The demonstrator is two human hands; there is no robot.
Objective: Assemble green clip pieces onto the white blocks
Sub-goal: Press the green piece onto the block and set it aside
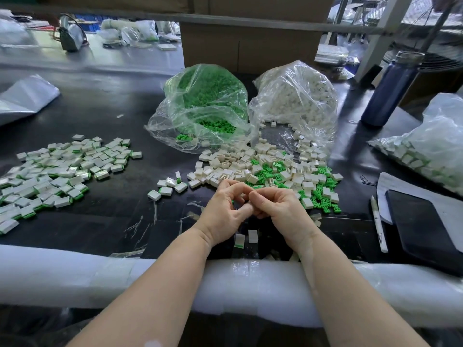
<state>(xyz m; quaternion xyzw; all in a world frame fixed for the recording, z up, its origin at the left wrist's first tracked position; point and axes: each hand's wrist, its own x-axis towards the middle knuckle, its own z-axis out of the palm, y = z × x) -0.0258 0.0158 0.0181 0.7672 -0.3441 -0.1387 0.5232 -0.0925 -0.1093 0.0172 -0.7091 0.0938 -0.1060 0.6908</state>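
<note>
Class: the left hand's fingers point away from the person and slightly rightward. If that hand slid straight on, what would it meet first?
Probably the mixed pile of white blocks and green clips just beyond the left hand; its height above the table is unclear.

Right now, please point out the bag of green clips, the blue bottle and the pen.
bag of green clips (205, 96): head view, on its upper bulge.
blue bottle (390, 93): head view, mid body.
pen (379, 224): head view, mid shaft.
</note>
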